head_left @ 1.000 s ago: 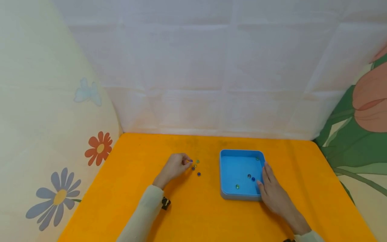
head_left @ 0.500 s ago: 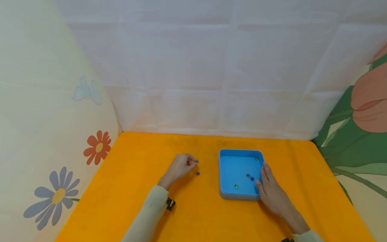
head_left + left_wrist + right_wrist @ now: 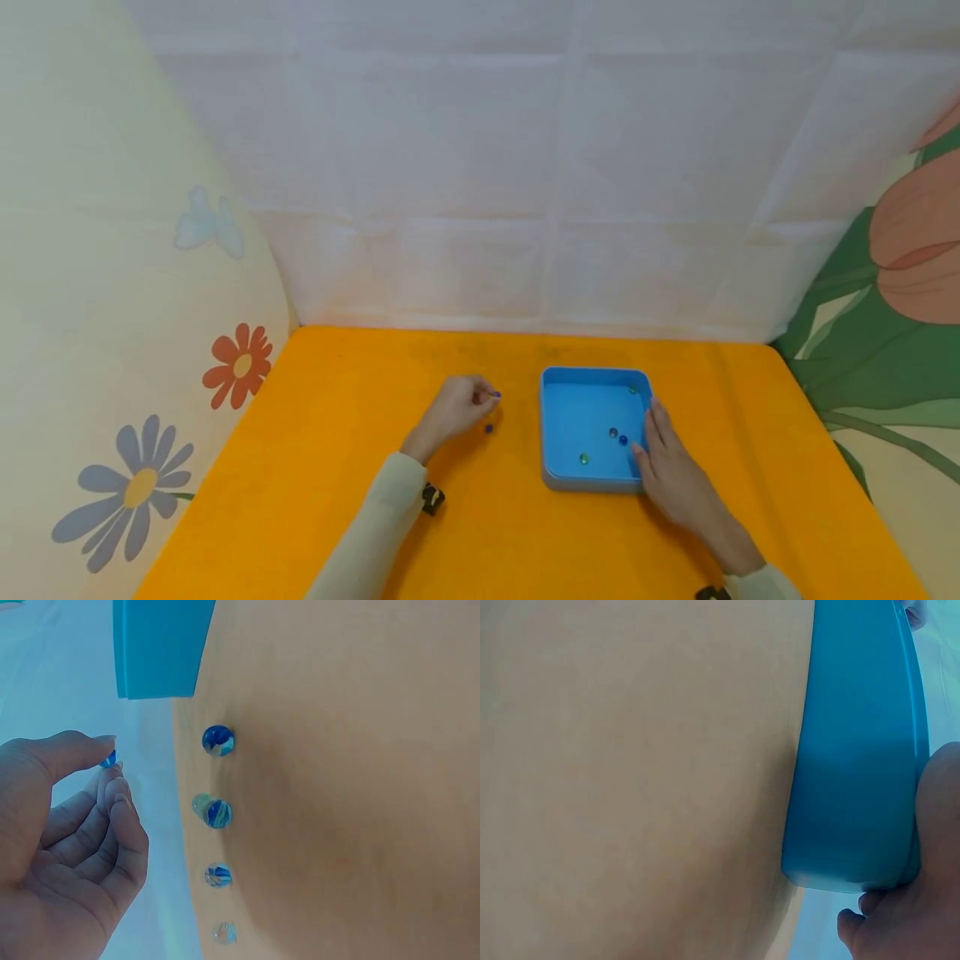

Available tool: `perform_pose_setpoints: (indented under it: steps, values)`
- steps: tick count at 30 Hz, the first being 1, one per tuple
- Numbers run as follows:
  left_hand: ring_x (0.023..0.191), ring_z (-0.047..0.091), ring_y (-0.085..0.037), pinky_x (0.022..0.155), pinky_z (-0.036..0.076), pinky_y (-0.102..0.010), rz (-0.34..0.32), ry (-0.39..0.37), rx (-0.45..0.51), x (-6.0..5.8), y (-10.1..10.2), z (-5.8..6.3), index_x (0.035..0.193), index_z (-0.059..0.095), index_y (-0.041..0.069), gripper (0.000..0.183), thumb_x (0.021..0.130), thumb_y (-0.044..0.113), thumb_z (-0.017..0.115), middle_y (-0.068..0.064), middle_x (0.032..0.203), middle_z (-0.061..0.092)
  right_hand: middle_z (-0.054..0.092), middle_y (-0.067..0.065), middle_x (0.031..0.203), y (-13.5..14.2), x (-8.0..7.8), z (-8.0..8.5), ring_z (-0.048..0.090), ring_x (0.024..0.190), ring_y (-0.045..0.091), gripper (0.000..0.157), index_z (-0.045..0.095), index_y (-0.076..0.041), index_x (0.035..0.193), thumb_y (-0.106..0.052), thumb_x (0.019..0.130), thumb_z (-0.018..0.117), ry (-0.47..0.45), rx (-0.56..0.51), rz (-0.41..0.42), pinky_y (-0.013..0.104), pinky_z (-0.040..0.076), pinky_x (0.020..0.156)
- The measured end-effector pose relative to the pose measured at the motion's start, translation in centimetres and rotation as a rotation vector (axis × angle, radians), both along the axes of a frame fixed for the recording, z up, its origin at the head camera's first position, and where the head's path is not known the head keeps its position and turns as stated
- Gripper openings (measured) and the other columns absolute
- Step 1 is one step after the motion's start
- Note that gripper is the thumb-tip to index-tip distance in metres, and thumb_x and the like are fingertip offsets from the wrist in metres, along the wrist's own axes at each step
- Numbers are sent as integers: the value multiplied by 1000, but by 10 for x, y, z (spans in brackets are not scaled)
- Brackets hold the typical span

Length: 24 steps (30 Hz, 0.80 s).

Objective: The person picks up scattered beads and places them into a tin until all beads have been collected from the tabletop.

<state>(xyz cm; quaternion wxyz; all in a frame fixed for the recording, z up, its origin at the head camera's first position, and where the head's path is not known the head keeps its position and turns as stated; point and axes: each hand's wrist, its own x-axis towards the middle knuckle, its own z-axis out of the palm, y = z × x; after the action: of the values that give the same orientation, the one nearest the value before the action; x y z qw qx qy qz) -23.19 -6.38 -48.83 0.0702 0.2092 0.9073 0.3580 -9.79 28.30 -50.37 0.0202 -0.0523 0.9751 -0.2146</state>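
Note:
In the head view my left hand (image 3: pixel 450 412) pinches a small blue marble (image 3: pixel 109 759) between thumb and fingertip, raised above the table left of the box. Below that hand lies a dark blue marble (image 3: pixel 489 428); the left wrist view shows several swirled glass marbles (image 3: pixel 218 875) in a row on the table, mostly hidden by the hand in the head view. My right hand (image 3: pixel 678 471) holds the right wall of a square blue box (image 3: pixel 573 417), thumb over the rim and fingers along the outside. Inside sit several marbles, among them a green one (image 3: pixel 584 458) and a blue one (image 3: pixel 623 440).
An orange-covered table (image 3: pixel 337 375) carries everything. Behind it hangs a white cloth (image 3: pixel 450 167). Flower-printed cloth (image 3: pixel 142 333) stands at the left, and more (image 3: pixel 900 350) at the right.
My left hand has moved slightly right, toward the box, with the blue marble pinched, now covering marbles seen earlier. The right hand stays on the box.

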Motion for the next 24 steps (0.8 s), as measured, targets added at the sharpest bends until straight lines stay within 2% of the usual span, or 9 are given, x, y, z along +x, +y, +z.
perform_pose_setpoints:
  steps: [8, 16, 24]
  values:
    - [67, 58, -8, 60, 49, -20, -1, -17, -27, 2, 12, 8, 111, 78, 6, 18, 102, 20, 70, -3, 90, 74, 0, 25, 176, 0, 1, 0, 14, 160, 50, 73, 12, 12, 163, -31, 114, 44, 6, 2, 0, 66, 26, 123]
    - [64, 55, -10, 60, 49, -22, 16, -61, -9, 3, 25, 18, 115, 77, 6, 22, 103, 24, 69, -2, 88, 71, 0, 25, 176, 0, 0, -1, 15, 160, 50, 73, 13, 12, 163, -32, 113, 44, 7, 14, -3, 65, 27, 123]
    - [66, 56, -9, 60, 49, -21, -11, -31, 12, 0, 34, 20, 113, 78, 7, 22, 103, 24, 69, -1, 88, 72, 0, 24, 176, 0, 0, -2, 15, 160, 50, 74, 11, 11, 164, -33, 114, 44, 10, 18, -4, 66, 27, 123]
